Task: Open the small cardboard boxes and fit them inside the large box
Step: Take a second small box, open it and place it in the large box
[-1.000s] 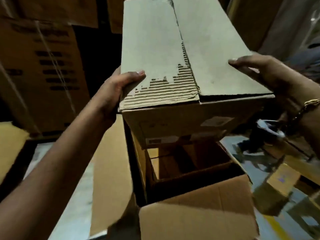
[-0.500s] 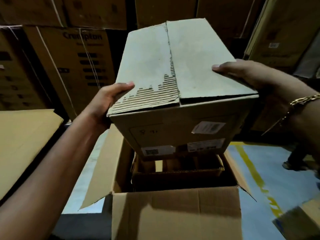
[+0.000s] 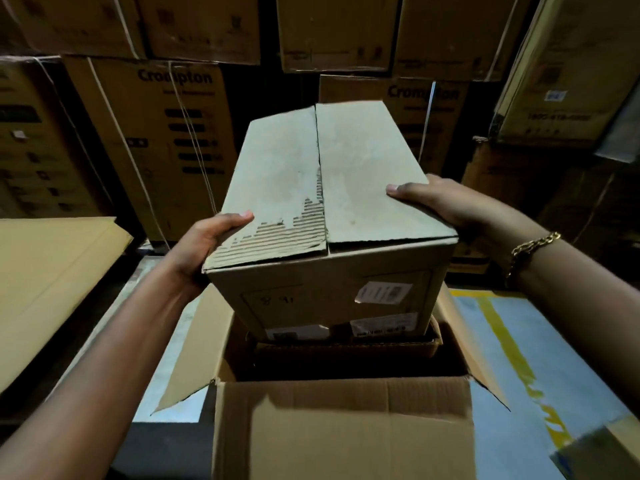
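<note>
A small cardboard box (image 3: 332,216) with closed top flaps and a torn patch on its left flap is held between both hands over the large box (image 3: 343,434). My left hand (image 3: 207,244) grips its left side with the thumb on top. My right hand (image 3: 440,206) grips its right side, thumb on the top flap. The small box's bottom sits at the mouth of the large box, whose flaps stand open. Another small open box (image 3: 346,348) lies inside the large box beneath it.
Stacked printed cartons (image 3: 173,140) form a wall behind. A flat cardboard sheet (image 3: 45,278) lies at the left. The grey floor with a yellow line (image 3: 512,355) shows at the right, and a box corner (image 3: 609,448) pokes in at the bottom right.
The small box has come down from high in front of me to the mouth of the large box. Both hands kept their grip on its sides.
</note>
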`<state>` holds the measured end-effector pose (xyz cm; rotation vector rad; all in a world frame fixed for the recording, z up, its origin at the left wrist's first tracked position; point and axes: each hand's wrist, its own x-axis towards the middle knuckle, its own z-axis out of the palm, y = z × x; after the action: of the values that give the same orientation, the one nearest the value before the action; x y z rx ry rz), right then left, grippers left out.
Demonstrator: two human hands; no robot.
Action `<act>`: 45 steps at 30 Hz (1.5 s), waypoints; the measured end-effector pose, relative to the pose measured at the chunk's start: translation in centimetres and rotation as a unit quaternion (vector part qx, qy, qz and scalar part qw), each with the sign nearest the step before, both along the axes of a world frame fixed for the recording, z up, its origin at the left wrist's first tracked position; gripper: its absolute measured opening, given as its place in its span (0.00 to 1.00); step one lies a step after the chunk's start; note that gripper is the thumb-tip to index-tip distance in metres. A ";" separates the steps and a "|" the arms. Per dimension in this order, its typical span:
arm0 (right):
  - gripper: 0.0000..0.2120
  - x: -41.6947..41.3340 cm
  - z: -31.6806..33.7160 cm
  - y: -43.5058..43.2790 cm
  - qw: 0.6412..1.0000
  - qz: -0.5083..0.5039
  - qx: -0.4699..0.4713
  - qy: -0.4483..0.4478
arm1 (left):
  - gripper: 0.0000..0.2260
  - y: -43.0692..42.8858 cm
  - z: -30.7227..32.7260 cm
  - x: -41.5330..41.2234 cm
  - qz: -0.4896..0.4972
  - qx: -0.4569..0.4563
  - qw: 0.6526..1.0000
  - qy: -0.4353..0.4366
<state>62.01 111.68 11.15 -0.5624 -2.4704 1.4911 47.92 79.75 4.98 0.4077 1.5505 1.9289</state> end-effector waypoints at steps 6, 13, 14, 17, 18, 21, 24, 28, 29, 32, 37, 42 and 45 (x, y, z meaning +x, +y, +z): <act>0.18 0.3 -7.5 2.5 0.997 0.005 0.033 -0.074 | 0.18 2.8 -4.8 -0.9 0.029 -0.152 0.981 0.114; 0.20 0.3 -16.6 0.6 0.919 0.097 0.254 -0.285 | 0.15 5.8 -11.8 0.1 -0.092 -0.560 0.695 0.442; 0.20 0.3 -17.5 0.2 0.904 0.103 0.292 -0.295 | 0.18 5.9 -12.7 0.3 -0.094 -0.580 0.656 0.474; 0.27 0.2 -19.1 -0.6 0.897 0.077 0.330 -0.284 | 0.22 6.2 -14.3 0.5 -0.054 -0.587 0.603 0.538; 0.31 0.0 -19.2 -0.7 0.900 0.069 0.328 -0.280 | 0.25 6.4 -14.6 0.4 -0.043 -0.585 0.599 0.544; 0.39 -1.4 -19.1 -1.1 0.904 0.056 0.317 -0.280 | 0.38 7.9 -14.6 0.4 -0.029 -0.575 0.613 0.541; 0.43 -3.2 -19.2 -1.8 0.912 0.035 0.300 -0.277 | 0.50 10.2 -14.3 1.0 -0.059 -0.564 0.627 0.534; 0.47 -5.2 -19.5 -2.7 0.919 0.001 0.291 -0.266 | 0.51 12.6 -14.0 1.7 -0.120 -0.564 0.658 0.484; 0.48 -5.5 -19.5 -2.9 0.917 -0.001 0.294 -0.270 | 0.49 12.8 -13.8 1.8 -0.122 -0.558 0.674 0.468; 0.55 -6.2 -19.3 -3.1 0.911 0.001 0.299 -0.283 | 0.42 12.6 -12.8 2.1 -0.100 -0.529 0.713 0.450; 0.62 -6.9 -18.7 -3.4 0.940 0.001 0.239 -0.244 | 0.36 10.4 -9.2 1.5 -0.026 -0.475 0.744 0.469; 0.46 -5.9 -19.3 -4.2 0.905 0.037 0.324 -0.272 | 0.28 6.4 -6.6 -0.7 0.101 -0.430 0.762 0.473; 0.36 -5.1 -18.1 -3.8 0.918 0.034 0.324 -0.225 | 0.30 3.7 -6.7 -2.5 0.103 -0.521 0.699 0.479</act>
<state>56.95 107.84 -6.95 -0.7384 -3.1180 0.4969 45.39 83.49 -1.76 0.7676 3.1212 0.5308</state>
